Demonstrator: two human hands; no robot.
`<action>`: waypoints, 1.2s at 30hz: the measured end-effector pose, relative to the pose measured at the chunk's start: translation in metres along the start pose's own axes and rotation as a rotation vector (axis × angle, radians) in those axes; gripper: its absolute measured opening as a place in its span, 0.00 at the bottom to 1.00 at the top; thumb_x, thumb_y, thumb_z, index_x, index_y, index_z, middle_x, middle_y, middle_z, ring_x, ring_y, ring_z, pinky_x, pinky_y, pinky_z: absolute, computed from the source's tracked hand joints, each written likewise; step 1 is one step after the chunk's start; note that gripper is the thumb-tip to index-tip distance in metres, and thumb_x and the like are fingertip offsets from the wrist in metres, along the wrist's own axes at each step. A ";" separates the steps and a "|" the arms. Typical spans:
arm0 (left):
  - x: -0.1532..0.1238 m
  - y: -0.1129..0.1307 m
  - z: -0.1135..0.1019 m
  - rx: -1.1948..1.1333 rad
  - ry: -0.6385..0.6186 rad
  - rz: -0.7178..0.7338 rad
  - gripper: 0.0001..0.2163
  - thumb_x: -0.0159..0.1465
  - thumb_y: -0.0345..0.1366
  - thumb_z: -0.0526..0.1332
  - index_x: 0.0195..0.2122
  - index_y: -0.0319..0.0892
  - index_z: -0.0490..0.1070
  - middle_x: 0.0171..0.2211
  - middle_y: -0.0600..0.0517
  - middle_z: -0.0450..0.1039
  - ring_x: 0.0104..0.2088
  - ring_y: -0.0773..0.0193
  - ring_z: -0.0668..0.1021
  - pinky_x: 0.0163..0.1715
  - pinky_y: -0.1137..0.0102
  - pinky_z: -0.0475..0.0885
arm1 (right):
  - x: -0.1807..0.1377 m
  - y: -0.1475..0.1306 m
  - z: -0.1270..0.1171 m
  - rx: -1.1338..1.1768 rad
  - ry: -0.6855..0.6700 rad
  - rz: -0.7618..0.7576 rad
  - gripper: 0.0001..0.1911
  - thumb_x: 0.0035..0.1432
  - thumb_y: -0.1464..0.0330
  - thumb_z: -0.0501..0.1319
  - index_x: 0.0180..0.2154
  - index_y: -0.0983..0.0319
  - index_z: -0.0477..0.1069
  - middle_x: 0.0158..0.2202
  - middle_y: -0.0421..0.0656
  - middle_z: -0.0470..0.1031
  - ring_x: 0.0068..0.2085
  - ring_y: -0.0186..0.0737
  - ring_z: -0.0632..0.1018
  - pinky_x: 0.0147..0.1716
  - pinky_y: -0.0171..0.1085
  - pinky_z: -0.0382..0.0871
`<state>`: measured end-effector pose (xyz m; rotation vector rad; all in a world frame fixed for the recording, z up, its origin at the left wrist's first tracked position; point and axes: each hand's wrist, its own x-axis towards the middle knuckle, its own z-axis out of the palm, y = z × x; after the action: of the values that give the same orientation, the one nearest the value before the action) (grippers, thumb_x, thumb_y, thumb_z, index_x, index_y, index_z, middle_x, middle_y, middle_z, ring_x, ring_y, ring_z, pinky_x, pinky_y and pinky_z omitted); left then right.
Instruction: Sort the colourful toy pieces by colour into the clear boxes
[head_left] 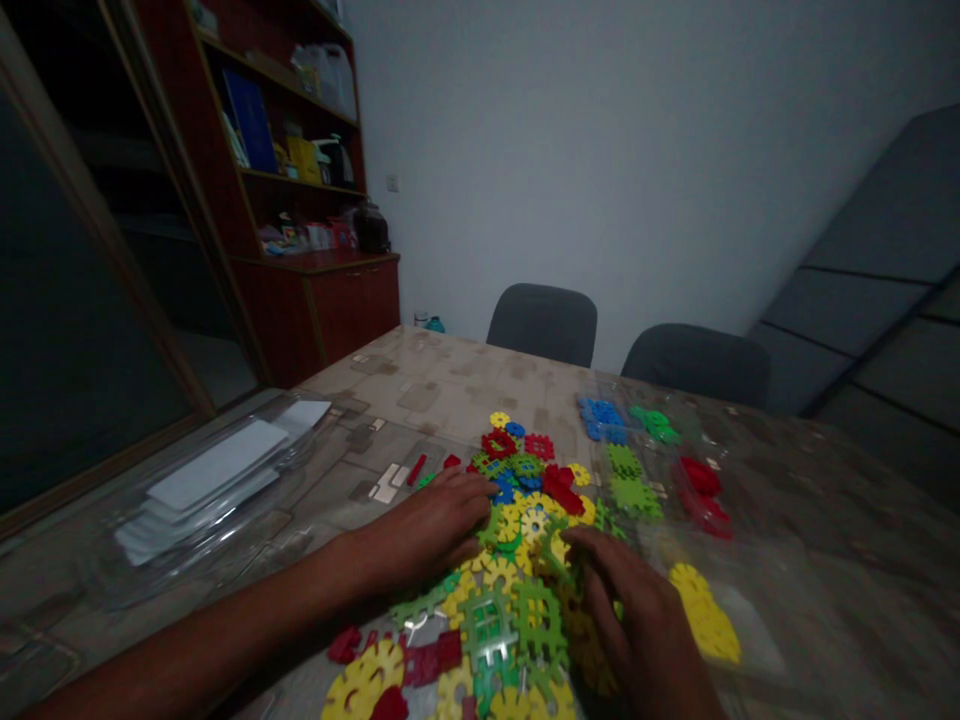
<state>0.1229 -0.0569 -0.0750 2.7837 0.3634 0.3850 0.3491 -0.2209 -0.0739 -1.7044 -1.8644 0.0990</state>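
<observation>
A heap of plastic interlocking building pieces (pixel 499 575) in yellow, green, red and blue lies in front of me on the table. My left hand (pixel 442 515) rests palm down on the heap's left side, its fingers stretched out near some blue pieces (pixel 504 488). On the right side of the heap, my right hand (pixel 634 610) has its thumb and fingers bent around a tilted green piece (pixel 553 552). The fingertips partly cover that piece. Square green pieces (pixel 538 622) and yellow notched discs (pixel 364 680) lie nearer to me.
Clear trays at the right hold sorted blue (pixel 602 420), green (pixel 656 424), light green (pixel 634 485), red (pixel 703 492) and yellow pieces (pixel 703 612). Clear packaging with white cards (pixel 217 470) lies at the left. Two grey chairs (pixel 544 325) stand beyond the table (pixel 420 375).
</observation>
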 end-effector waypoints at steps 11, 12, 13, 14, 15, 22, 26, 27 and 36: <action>-0.002 0.006 -0.010 -0.087 -0.048 -0.033 0.04 0.68 0.36 0.60 0.40 0.45 0.66 0.44 0.48 0.72 0.45 0.53 0.72 0.50 0.60 0.66 | -0.015 -0.009 0.014 0.052 -0.217 0.147 0.21 0.66 0.69 0.49 0.57 0.59 0.70 0.49 0.50 0.81 0.48 0.47 0.81 0.45 0.40 0.74; -0.002 0.006 -0.011 -0.092 -0.049 -0.041 0.04 0.68 0.37 0.60 0.40 0.45 0.66 0.44 0.47 0.72 0.45 0.53 0.73 0.50 0.61 0.66 | -0.015 -0.007 0.012 0.001 -0.230 0.152 0.21 0.66 0.69 0.50 0.56 0.59 0.71 0.50 0.50 0.80 0.48 0.48 0.81 0.45 0.40 0.74; -0.002 0.006 -0.012 -0.097 -0.049 -0.050 0.04 0.68 0.37 0.60 0.40 0.45 0.66 0.44 0.47 0.72 0.45 0.53 0.73 0.49 0.61 0.66 | -0.015 -0.007 0.010 -0.047 -0.236 0.159 0.19 0.66 0.68 0.50 0.54 0.58 0.72 0.49 0.50 0.80 0.48 0.49 0.81 0.44 0.41 0.75; -0.002 0.006 -0.013 -0.102 -0.049 -0.058 0.04 0.68 0.37 0.60 0.40 0.45 0.66 0.44 0.48 0.72 0.45 0.53 0.73 0.49 0.62 0.66 | -0.014 -0.007 0.008 -0.081 -0.232 0.160 0.18 0.66 0.67 0.51 0.53 0.58 0.73 0.48 0.50 0.80 0.47 0.49 0.81 0.43 0.42 0.75; -0.002 0.006 -0.013 -0.107 -0.049 -0.062 0.04 0.68 0.37 0.60 0.41 0.45 0.66 0.44 0.48 0.72 0.45 0.53 0.73 0.48 0.62 0.66 | -0.014 -0.008 0.006 -0.095 -0.217 0.146 0.17 0.66 0.67 0.53 0.53 0.57 0.73 0.48 0.49 0.79 0.47 0.49 0.80 0.43 0.42 0.75; -0.003 0.013 -0.021 -0.150 -0.091 -0.109 0.09 0.68 0.43 0.63 0.41 0.45 0.66 0.43 0.49 0.72 0.44 0.55 0.73 0.44 0.65 0.67 | -0.017 -0.018 0.021 -0.080 -0.143 0.000 0.32 0.52 0.68 0.67 0.59 0.59 0.68 0.57 0.51 0.73 0.55 0.54 0.74 0.55 0.50 0.69; -0.005 0.019 -0.023 -0.162 -0.115 -0.138 0.09 0.68 0.41 0.63 0.41 0.44 0.66 0.42 0.50 0.71 0.43 0.56 0.72 0.42 0.66 0.67 | -0.020 -0.013 0.028 -0.085 -0.144 0.008 0.28 0.54 0.70 0.66 0.57 0.59 0.69 0.54 0.49 0.75 0.53 0.52 0.74 0.54 0.47 0.70; -0.005 0.019 -0.024 -0.163 -0.118 -0.140 0.09 0.68 0.41 0.64 0.42 0.44 0.66 0.42 0.50 0.71 0.43 0.56 0.72 0.42 0.66 0.67 | -0.020 -0.011 0.027 -0.075 -0.142 0.000 0.27 0.55 0.71 0.65 0.57 0.58 0.69 0.54 0.49 0.75 0.53 0.51 0.74 0.54 0.46 0.70; -0.006 0.024 -0.024 -0.187 -0.132 -0.193 0.09 0.67 0.39 0.66 0.42 0.46 0.66 0.44 0.51 0.72 0.44 0.56 0.73 0.43 0.65 0.67 | 0.000 -0.016 -0.006 -0.062 -0.393 -0.115 0.32 0.51 0.75 0.60 0.60 0.63 0.67 0.58 0.53 0.73 0.57 0.55 0.73 0.56 0.52 0.69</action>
<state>0.1148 -0.0740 -0.0461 2.5483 0.5303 0.1783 0.3377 -0.2257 -0.0625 -1.7059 -2.2671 0.3555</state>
